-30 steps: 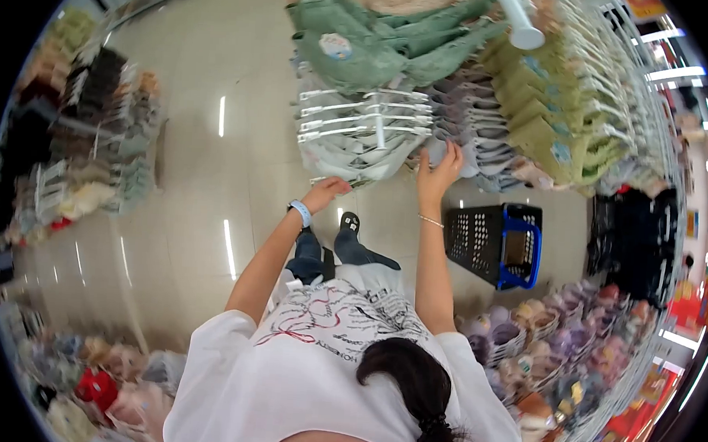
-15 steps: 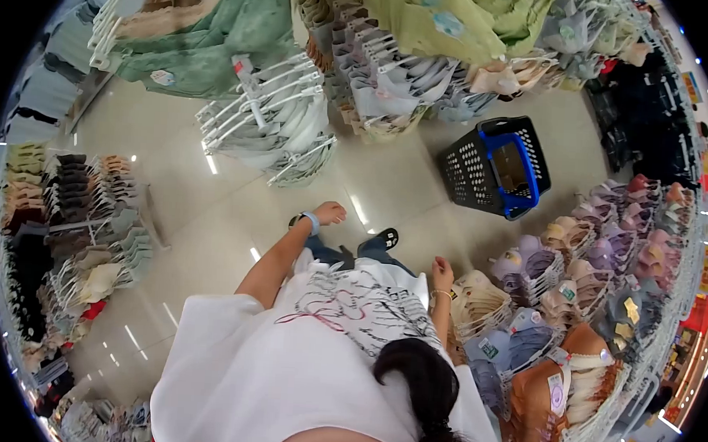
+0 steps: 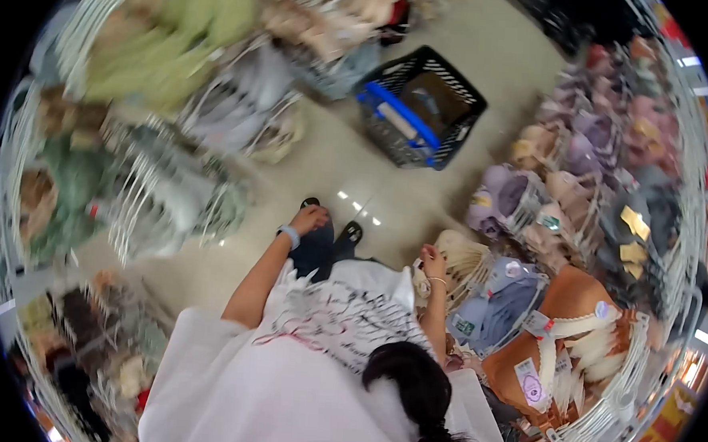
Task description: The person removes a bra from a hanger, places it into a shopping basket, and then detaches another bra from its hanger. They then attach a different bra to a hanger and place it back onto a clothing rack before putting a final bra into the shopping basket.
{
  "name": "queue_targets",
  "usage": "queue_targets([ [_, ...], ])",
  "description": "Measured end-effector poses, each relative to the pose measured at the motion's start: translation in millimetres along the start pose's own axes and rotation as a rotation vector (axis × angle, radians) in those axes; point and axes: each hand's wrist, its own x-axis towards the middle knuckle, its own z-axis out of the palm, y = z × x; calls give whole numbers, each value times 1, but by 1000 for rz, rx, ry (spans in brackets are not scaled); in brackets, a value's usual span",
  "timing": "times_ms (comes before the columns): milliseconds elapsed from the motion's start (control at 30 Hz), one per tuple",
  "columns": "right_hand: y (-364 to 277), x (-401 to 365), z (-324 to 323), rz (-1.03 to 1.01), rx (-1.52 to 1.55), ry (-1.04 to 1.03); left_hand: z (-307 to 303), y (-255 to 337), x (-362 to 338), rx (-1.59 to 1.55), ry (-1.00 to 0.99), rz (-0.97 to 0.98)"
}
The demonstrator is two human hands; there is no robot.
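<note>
My left hand [image 3: 311, 217] hangs in front of my legs, fingers loosely curled in, holding nothing. A pale blue band is around its wrist. My right hand [image 3: 432, 262], also loosely curled with nothing in it, is beside a rack of bras on hangers. Cream bras [image 3: 462, 257] are right next to its fingers, and blue-grey bras [image 3: 498, 300] hang a little nearer to me. A thin bracelet circles the right wrist. Ahead on the floor stands a black shopping basket [image 3: 374, 134] with a blue handle, a brown item [image 3: 440, 97] inside.
Brown-orange bras [image 3: 523, 358] and lilac bras [image 3: 499, 193] fill the rack on my right. Green garments [image 3: 171, 43] and white-grey ones [image 3: 163, 195] hang ahead to the left. Another rack [image 3: 100, 336] stands at lower left. Pale shiny floor tiles [image 3: 325, 151] run between them.
The basket appears nearer and further left, and the left-hand racks have shifted left and down as my view turns. My feet have changed position; both hands stay low and loosely curled.
</note>
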Motion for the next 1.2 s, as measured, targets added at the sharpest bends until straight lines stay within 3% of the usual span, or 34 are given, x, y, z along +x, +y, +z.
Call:
queue_targets([
  [167,-76,59,1,-12,215,65,37,71,22,84,-69,57],
  [233,-111,77,6,-72,331,129,63,109,30,35,-36,224],
  [267,-125,86,7,-50,337,143,75,133,34,48,-55,210],
  [333,-147,112,6,-64,359,74,95,193,49,352,88,606],
  [367,-148,128,0,-50,368,92,101,222,61,364,67,604],
  [433,-140,159,-12,-82,216,65,113,274,88,821,189,704],
  [467,-134,170,-18,-64,215,69,118,289,98,822,172,695],
  [533,-127,190,-33,72,145,49,126,310,113,1234,309,472],
  [567,-128,198,-41,80,135,67,125,306,124,1217,318,656],
  [733,-133,242,-56,190,15,-1,126,322,147,1294,59,645],
  [767,-138,253,-57,216,11,-59,129,325,146,1288,36,490],
  [800,-140,266,-55,242,8,-119,130,327,148,1279,32,459],
  [967,-139,369,-45,159,115,-152,137,338,156,1224,136,468],
  [1100,-105,483,-19,-112,45,5,137,338,164,1215,157,391],
  [1167,-100,540,-8,-19,109,-90,139,339,169,1234,183,334],
  [1200,-91,564,2,-94,79,-73,140,339,170,1255,189,298],
])
